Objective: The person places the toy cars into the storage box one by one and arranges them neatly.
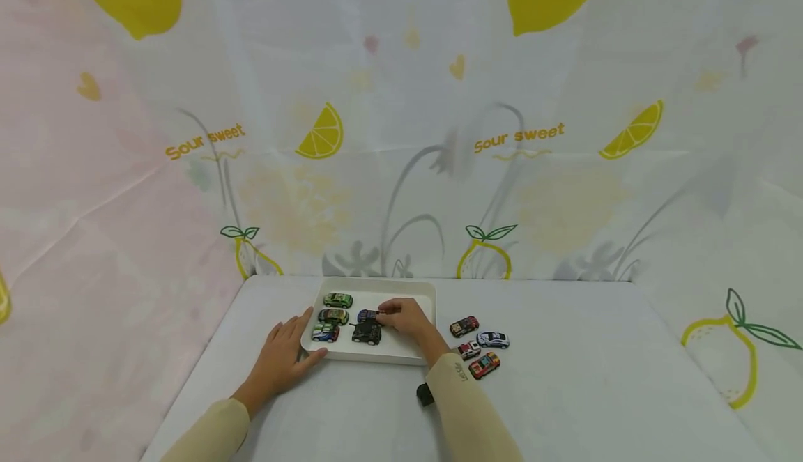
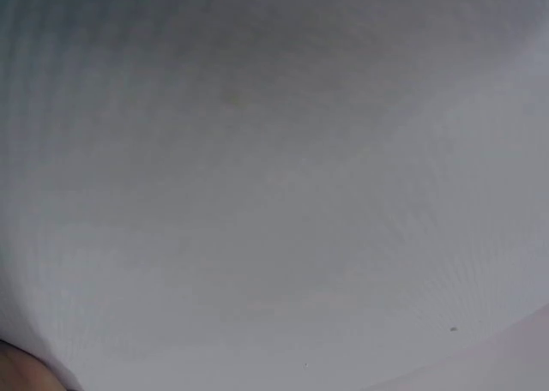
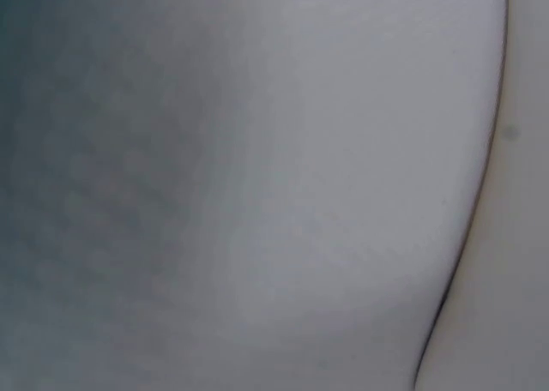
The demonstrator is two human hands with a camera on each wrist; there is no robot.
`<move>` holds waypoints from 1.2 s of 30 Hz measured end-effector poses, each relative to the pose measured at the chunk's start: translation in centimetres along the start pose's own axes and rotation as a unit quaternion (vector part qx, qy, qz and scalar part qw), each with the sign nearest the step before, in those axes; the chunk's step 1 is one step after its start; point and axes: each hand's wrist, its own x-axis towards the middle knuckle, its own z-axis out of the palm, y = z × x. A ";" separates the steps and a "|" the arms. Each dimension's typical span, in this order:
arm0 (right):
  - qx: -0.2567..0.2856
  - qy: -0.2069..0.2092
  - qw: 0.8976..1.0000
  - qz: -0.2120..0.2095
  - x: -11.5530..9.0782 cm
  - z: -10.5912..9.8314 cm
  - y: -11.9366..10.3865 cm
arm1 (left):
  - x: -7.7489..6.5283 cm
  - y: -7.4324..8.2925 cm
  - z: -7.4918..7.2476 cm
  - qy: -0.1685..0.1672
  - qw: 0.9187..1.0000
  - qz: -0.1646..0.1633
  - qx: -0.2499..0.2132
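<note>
The tabletop [image 1: 596,378] carries a white tray [image 1: 376,357]; the left hand [image 1: 285,354] rests at its left edge, thumb and fingers apart. The right hand [image 1: 404,317] has its grip clamped on a blue car [image 1: 367,316] inside; a careless release could knock the black car [image 1: 366,333] just nearer. The blue car's long axis runs left-right; its nose is unclear.

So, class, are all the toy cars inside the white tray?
No, the red-and-yellow car lies on the table, outside the tray.
</note>
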 end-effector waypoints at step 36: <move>-0.392 0.191 0.895 -0.091 -5.8 -17.5 2.8 | 0.0 0.4 -0.5 0.007 1.000 0.003 -0.001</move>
